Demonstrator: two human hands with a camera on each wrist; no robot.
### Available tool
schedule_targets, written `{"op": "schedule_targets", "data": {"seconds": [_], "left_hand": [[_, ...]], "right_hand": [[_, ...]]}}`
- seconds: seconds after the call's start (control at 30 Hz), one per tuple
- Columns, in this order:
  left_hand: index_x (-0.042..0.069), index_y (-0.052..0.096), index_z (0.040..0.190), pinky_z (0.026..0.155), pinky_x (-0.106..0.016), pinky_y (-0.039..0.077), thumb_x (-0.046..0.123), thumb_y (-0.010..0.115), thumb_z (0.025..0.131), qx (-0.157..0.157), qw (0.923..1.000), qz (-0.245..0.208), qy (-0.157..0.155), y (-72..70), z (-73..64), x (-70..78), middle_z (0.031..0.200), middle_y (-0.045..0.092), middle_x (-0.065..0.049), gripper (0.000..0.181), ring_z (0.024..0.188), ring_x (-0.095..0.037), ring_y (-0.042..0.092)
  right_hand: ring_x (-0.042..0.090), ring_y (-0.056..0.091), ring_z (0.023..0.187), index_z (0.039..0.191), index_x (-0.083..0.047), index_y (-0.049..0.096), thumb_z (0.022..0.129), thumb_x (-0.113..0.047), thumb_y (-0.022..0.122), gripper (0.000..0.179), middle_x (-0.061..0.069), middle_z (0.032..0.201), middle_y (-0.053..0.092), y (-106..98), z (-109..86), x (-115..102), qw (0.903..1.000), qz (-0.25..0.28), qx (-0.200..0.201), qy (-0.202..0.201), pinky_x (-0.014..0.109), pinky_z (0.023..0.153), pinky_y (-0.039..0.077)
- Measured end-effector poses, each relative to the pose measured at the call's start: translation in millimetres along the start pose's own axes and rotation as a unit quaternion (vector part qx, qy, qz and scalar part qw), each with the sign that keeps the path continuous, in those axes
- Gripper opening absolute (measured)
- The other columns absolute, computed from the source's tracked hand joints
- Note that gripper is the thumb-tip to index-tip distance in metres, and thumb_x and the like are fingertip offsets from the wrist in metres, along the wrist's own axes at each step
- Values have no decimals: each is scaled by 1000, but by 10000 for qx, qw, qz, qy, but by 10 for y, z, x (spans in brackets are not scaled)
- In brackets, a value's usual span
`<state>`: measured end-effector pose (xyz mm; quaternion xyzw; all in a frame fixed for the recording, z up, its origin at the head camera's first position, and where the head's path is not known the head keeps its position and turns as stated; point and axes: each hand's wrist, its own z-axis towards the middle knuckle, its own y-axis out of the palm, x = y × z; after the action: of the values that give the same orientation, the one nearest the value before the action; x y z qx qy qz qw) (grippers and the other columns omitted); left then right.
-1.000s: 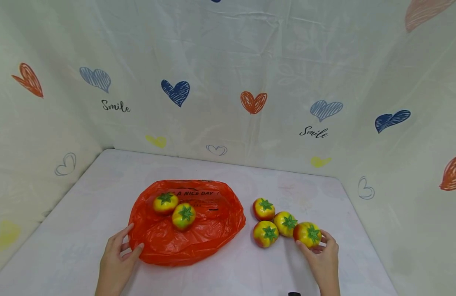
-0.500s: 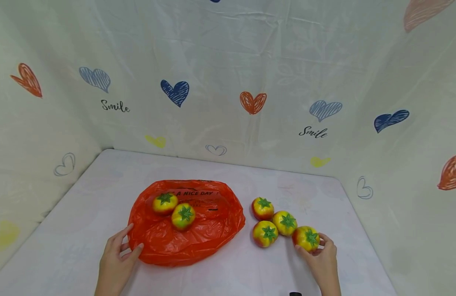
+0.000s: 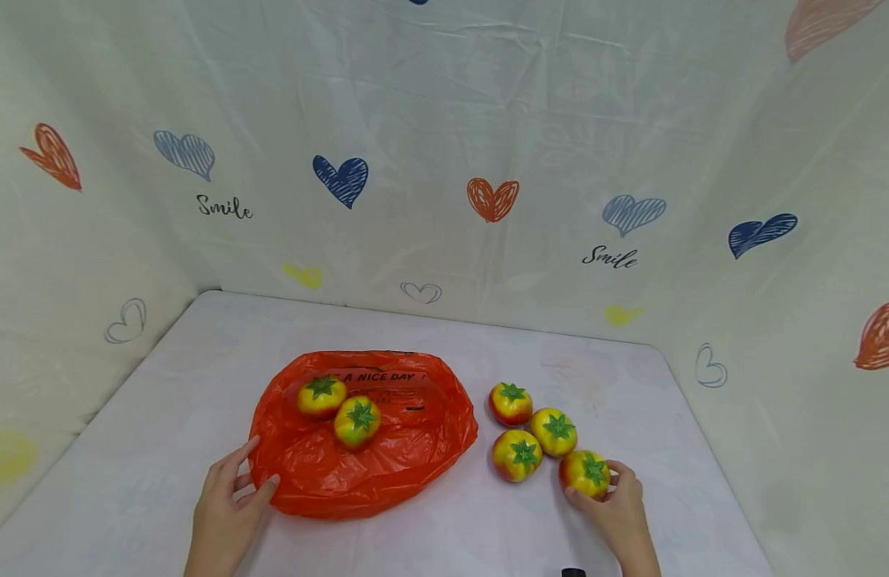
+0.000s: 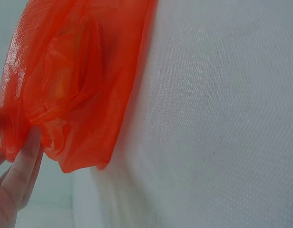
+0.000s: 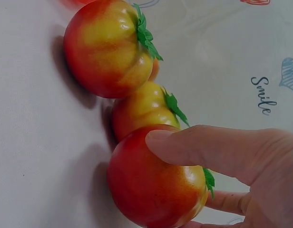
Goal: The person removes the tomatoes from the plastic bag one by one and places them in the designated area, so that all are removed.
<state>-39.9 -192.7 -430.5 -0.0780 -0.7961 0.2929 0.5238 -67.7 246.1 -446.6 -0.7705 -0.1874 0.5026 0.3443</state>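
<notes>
A red plastic bag (image 3: pixel 386 473) lies spread open on the table, with two yellow tomatoes (image 3: pixel 357 422) inside, their green leafy tops up. At the bag's near left edge my left hand (image 3: pixel 226 505) holds the film between thumb and fingers; in the left wrist view the fingers (image 4: pixel 24 164) press against the red plastic. To the right of the bag, my right hand (image 3: pixel 617 505) grips a red-and-yellow tomato (image 3: pixel 581 474) by its side, thumb across it in the right wrist view. Beside it sit three more tomatoes (image 3: pixel 517 456) in a close cluster.
The white-covered table (image 3: pixel 430 545) runs back to a curtain (image 3: pixel 430 104) printed with hearts and the word Smile. A small black object (image 3: pixel 573 572) shows at the bottom edge, near the right forearm.
My right hand has moved left and nearer the body with its tomato, lowering it. The clustered tomatoes have shifted slightly left. My left hand and the bag look unchanged.
</notes>
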Motion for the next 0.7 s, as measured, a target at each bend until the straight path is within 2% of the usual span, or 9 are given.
{"op": "schedule_targets", "data": {"seconds": [0.17, 0.33, 0.7], "left_hand": [[11, 22, 148, 95, -50, 39, 13, 57, 91, 30, 10000, -16, 14, 5, -1, -2, 143, 21, -26, 68, 116, -41, 37], [10, 22, 148, 96, -50, 38, 13, 57, 91, 9, 10000, -1, 24, 1, 6, -4, 142, 22, -27, 67, 116, -42, 37], [9, 24, 147, 95, -52, 40, 13, 57, 91, 24, 9999, 52, 94, -5, -3, 9, 141, 23, -26, 66, 115, -41, 39]], "right_hand": [[41, 42, 99, 132, 14, 20, 77, -25, 75, 87, 33, 115, 32, 36, 1, -23, 9997, -13, -229, 45, 54, 90, 44], [43, 40, 102, 132, 13, 18, 77, -22, 75, 87, 32, 116, 31, 78, -9, -65, 9993, 65, -355, 126, 57, 96, 40], [41, 43, 98, 129, 14, 19, 73, -24, 78, 89, 31, 110, 34, 137, -45, -111, 9993, 187, -272, -194, 53, 89, 42]]}}
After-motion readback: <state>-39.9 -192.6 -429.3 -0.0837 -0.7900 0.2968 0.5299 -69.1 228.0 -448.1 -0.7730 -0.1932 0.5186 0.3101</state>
